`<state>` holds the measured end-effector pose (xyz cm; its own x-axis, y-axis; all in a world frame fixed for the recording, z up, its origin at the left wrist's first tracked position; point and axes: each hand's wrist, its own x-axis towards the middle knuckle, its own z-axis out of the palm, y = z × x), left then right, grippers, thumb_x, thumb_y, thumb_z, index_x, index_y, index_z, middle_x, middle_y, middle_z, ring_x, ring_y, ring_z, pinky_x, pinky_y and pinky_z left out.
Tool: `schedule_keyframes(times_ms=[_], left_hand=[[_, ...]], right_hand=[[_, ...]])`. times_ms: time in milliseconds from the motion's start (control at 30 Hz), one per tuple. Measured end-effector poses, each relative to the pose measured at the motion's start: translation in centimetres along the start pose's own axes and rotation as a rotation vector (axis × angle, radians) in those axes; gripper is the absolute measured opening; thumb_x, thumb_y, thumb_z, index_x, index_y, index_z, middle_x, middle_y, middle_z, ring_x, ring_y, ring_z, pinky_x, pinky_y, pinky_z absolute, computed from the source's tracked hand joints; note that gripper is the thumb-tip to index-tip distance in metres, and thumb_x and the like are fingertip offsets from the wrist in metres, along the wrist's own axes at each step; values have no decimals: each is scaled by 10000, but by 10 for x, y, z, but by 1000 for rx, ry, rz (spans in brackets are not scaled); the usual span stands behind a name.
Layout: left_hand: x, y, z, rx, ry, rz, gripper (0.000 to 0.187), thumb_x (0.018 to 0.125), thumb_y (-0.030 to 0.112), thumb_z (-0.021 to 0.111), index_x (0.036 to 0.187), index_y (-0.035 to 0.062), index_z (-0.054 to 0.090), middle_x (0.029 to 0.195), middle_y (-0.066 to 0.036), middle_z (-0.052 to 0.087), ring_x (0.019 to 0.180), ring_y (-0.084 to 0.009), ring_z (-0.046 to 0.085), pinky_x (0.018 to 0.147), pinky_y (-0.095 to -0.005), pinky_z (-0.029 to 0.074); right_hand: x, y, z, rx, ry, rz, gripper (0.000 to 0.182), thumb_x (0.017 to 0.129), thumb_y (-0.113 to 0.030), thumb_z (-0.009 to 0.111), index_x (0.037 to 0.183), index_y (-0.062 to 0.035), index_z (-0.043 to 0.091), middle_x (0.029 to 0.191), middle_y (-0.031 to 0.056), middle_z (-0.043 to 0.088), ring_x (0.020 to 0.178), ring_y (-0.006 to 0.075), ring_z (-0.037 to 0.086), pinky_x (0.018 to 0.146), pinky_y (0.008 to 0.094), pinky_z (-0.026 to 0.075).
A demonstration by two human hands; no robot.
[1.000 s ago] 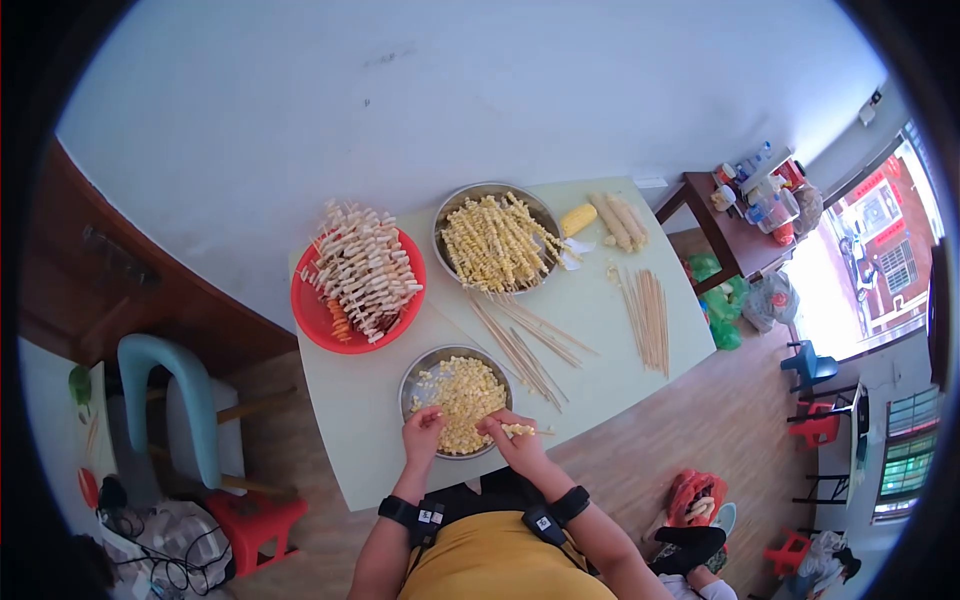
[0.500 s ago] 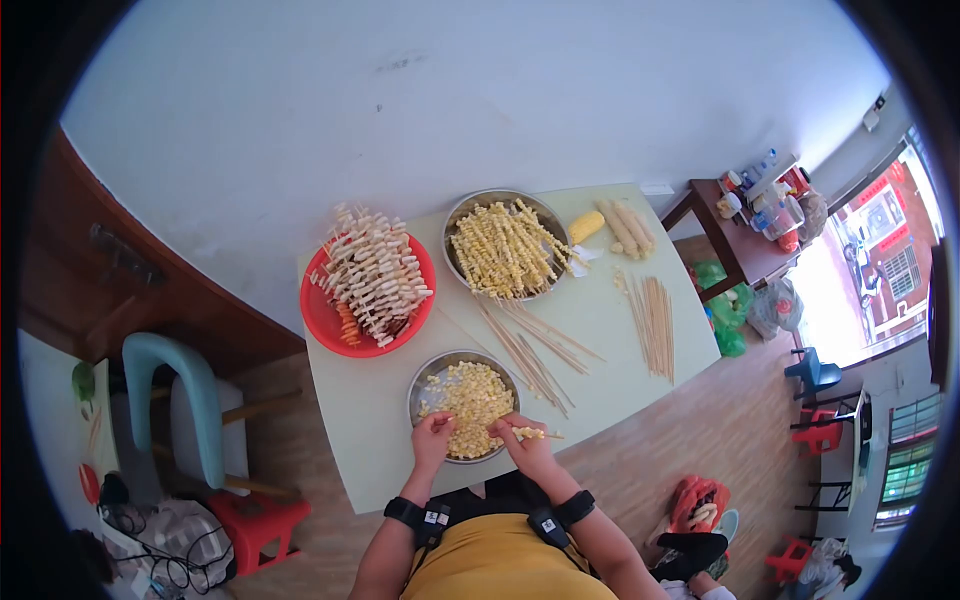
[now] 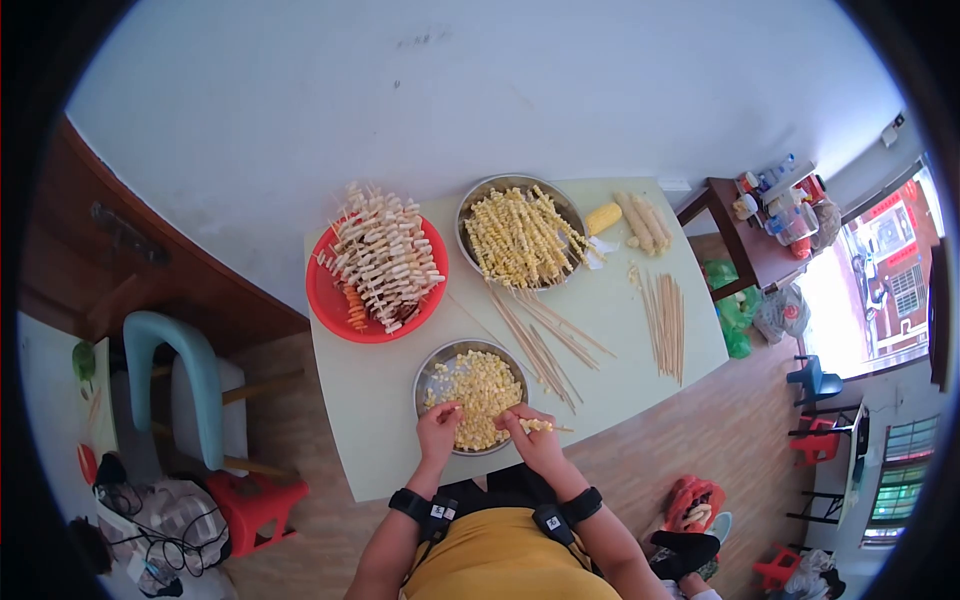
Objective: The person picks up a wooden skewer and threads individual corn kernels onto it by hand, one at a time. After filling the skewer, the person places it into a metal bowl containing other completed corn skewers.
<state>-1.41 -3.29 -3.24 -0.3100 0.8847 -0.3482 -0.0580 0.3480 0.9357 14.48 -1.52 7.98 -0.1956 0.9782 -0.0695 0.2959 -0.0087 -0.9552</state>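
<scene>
A steel bowl of loose corn kernels [image 3: 485,385] lies at the near edge of the table. Over its right rim my right hand [image 3: 532,432] is closed on a skewer [image 3: 548,427] threaded with some kernels, its bare end pointing right. My left hand [image 3: 438,430] is at the bowl's left side, fingers pinched; a small pale kernel seems to show at the fingertips. Beyond the bowl lie loose bare skewers [image 3: 540,345]. Filled corn skewers [image 3: 520,235] are heaped in a larger steel bowl [image 3: 462,215].
A red basin [image 3: 325,310] of white-piece skewers [image 3: 385,260] stands at the table's back left. Peeled corn [image 3: 603,218], bagged pale cobs [image 3: 643,224] and more bare sticks [image 3: 665,320] lie right. A blue chair [image 3: 205,400] and red stool [image 3: 258,512] stand left; a person is partly visible lower right.
The view has shifted slightly, so the table items appear a little to the right and higher. My left fingers have come together in a pinch near the bowl; my right hand still holds the skewer.
</scene>
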Motion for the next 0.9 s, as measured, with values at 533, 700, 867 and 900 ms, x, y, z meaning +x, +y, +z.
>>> schedule_keyframes(times_ms=[533,700,867,900], left_hand=[[2,-4,-2,-47,-51,-16,160,745,-18,545,897,-33,594,801,-84,611,688,-128,603,620,-199,465],[2,-4,-2,-57,-58,-18,162,747,-14,545,900,-32,594,789,-84,613,684,-127,604,617,-199,468],[0,4,-4,-63,-70,-33,159,754,-13,538,902,-30,594,786,-89,613,682,-134,606,617,-200,473],[0,4,-4,-63,-70,-33,159,754,-13,538,902,-30,594,786,-89,613,682,-134,606,617,-200,473]], right_hand=[[4,11,-1,191,-7,108,181,852,-89,424,781,37,533,721,82,592,669,123,582,610,230,464],[3,13,-1,186,-34,126,200,871,-104,393,797,34,518,743,90,587,687,121,574,627,230,468],[2,13,2,209,4,129,200,871,-104,393,792,32,516,742,94,586,687,127,581,628,229,472],[2,12,2,209,4,129,200,871,-104,393,792,32,516,742,94,586,687,127,581,628,229,472]])
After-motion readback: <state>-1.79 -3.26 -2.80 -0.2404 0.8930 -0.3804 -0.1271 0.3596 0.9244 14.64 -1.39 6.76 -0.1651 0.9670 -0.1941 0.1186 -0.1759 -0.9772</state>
